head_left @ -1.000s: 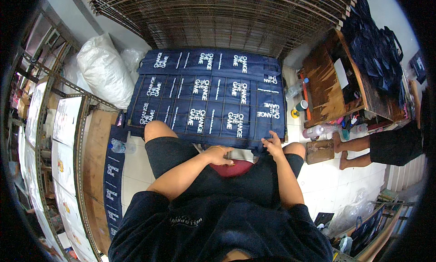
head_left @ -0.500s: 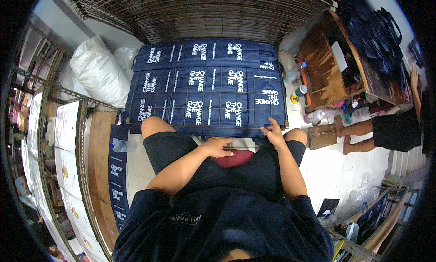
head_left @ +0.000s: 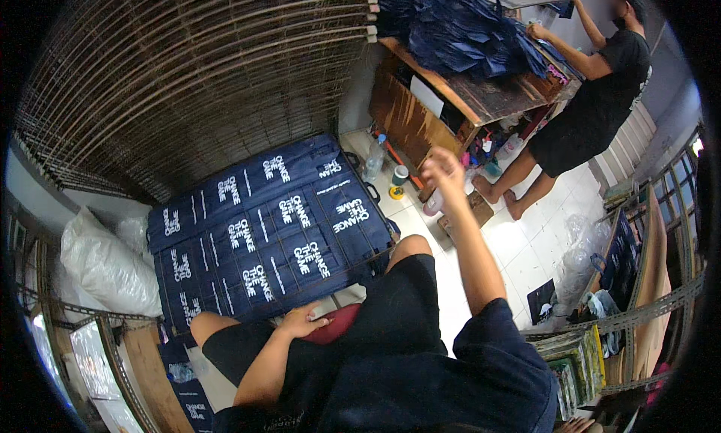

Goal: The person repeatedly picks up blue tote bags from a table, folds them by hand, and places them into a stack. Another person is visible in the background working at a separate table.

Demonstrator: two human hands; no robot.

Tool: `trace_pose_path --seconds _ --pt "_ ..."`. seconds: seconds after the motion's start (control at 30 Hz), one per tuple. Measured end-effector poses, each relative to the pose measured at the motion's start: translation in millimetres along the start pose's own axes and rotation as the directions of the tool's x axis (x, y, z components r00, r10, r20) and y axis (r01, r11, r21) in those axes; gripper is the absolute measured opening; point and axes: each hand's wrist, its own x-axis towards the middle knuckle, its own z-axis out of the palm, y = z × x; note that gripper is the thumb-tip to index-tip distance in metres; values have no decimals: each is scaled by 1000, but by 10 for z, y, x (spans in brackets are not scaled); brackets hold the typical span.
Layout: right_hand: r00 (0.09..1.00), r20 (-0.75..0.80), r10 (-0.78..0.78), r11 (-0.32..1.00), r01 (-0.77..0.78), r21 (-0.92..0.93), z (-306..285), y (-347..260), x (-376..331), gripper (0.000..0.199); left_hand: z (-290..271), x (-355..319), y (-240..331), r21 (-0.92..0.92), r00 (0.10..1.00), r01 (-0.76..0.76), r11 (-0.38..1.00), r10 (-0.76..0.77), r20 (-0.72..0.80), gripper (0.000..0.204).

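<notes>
A small fabric-printing workshop is indicated by the wire racks (head_left: 188,65) stacked beyond the hands (head_left: 303,322), the printed blue fabric (head_left: 242,266) spread before them, and the counter (head_left: 514,99) to their far right, heaped with dark fabric (head_left: 466,35).

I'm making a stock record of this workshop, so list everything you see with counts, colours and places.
Printed cloth: several, dark blue, before the knees
Wire racks: many, brown, upper left
Sack: one, white, left of cloth
Cabinet: one, brown, upper right
Cloth heap: one, dark blue, on cabinet
Bottles: several, mostly clear, floor
Cup: one, dark green, by cabinet
Yellow object: one, yellow, beside cup
Plastic bags: count unclear, clear, right
Co-worker: one, black clothes, by cabinet
Red object: one, dark red, between thighs
Left hand: one, bare, at red object
Right hand: one, bare, blurred, raised
</notes>
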Motion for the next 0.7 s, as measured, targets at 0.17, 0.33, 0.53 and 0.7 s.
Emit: trace_pose_path --seconds 0.17,0.33,0.53,0.7 --pt "957 -227 -180 962 219 161 -600 -975 860 32 157 -4 -58 -87 997 49 995 -54 -57 73" --pt "909 -399 -121 932 242 268 -1346 -1592 1644 49 202 -33 -48 -108 986 71 992 -86 -145 64" --pt "896 -443 -25 772 299 561 -1735 -1962 2211 98 283 -39 -258 -73 962 103 992 -118 -247 58" --pt "930 -360 70 580 255 774 -1886 -1977 2756 86 280 -110 -279 -86 952 136 987 -154 -265 58"
